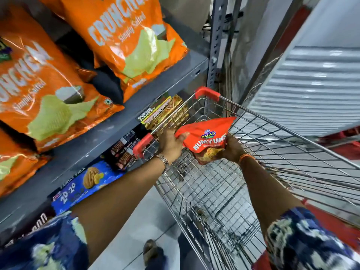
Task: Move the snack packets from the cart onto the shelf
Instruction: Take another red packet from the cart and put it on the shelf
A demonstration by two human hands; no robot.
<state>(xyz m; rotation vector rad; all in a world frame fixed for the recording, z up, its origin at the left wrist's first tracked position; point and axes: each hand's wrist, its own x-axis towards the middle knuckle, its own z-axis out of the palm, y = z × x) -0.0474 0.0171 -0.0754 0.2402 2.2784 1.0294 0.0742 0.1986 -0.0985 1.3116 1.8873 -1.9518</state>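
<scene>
A red Numyums snack packet (208,138) hangs above the wire cart (282,152), held by both hands. My left hand (171,143) pinches its upper left corner, with a metal watch on that wrist. My right hand (232,148) grips its lower right side from behind. The grey metal shelf (120,117) runs along the left. Large orange Crunchex chip bags (128,39) lie on it. The cart basket below the packet looks bare; I see only its wire floor.
Under the shelf board sit a blue 20-20 biscuit pack (81,186), dark biscuit packs (122,151) and gold packs (171,114). The cart's red handle corners (207,92) stand close to the shelf upright (216,45). A corrugated shutter (311,88) lies right.
</scene>
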